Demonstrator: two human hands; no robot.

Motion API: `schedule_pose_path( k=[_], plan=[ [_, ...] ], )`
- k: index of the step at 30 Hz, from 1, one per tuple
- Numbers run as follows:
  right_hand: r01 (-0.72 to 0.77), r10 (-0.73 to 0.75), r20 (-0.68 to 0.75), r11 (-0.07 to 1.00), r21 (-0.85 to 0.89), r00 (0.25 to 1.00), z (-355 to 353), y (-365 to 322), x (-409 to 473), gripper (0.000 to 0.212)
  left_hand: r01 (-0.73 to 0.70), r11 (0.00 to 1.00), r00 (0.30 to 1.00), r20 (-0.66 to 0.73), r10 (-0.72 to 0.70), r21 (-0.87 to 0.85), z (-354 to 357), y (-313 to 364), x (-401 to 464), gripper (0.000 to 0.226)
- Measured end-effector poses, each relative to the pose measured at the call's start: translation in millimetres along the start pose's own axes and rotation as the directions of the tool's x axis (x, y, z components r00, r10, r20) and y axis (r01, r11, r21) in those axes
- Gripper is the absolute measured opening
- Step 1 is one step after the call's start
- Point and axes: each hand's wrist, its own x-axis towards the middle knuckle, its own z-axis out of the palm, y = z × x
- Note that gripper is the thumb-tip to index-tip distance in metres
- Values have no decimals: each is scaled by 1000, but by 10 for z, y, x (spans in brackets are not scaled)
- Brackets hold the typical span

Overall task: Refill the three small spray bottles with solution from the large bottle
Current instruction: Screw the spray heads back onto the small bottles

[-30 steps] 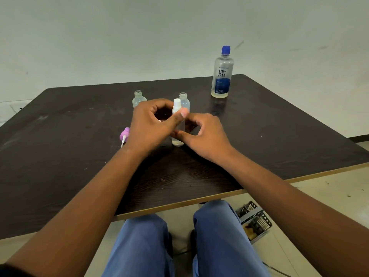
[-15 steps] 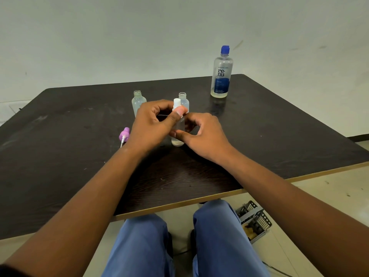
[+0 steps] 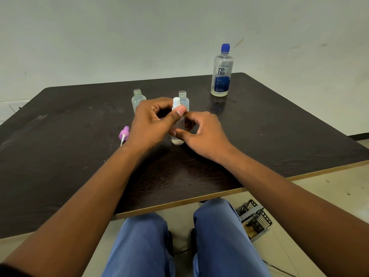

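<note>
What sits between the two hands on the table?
In the head view, a small spray bottle with a white top stands between them; the left hand pinches its top and the right hand holds its body.

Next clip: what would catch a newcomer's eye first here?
Both hands meet at the table's middle on a small white-capped bottle: the left hand pinches near its cap, the right hand grips its lower body. The blue-capped large bottle stands far right, still closed. Two uncapped bottles stand behind the hands.

two open bottles (image 3: pixel 138 99) (image 3: pixel 183 99) block far side; table (image 3: pixel 279 126) right bare.
</note>
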Motion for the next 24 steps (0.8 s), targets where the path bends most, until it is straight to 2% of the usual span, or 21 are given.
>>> schedule_pose_path(
  k=[3,5,9,12,19,24],
  plan=[
    [3,-3,-1,1000,-6,1000,-13,-6,-3,20,18,1000,1000,11,-18,13,19,23,-11,20],
    [-2,2,0,1000,0,1000,-17,3,-3,18,4,998,999,-54,-1,58,28,48,-27,18],
    [19,-20,-18,999,-35,1000,-4,-5,-19,33,16,995,980,-199,3,94,-11,83,-40,22],
    [70,-79,-66,990,-124,995,19,-4,-28,38,13,994,978,-207,9,105,-13,97,-36,24],
    [67,-96,-103,965,-252,990,47,0,-16,46,18,984,973,-228,23,177,11,98,-48,37],
    [65,-78,-51,976,-209,996,8,-54,-28,32,5,982,974,-225,38,186,23,93,-30,34]
  ],
)
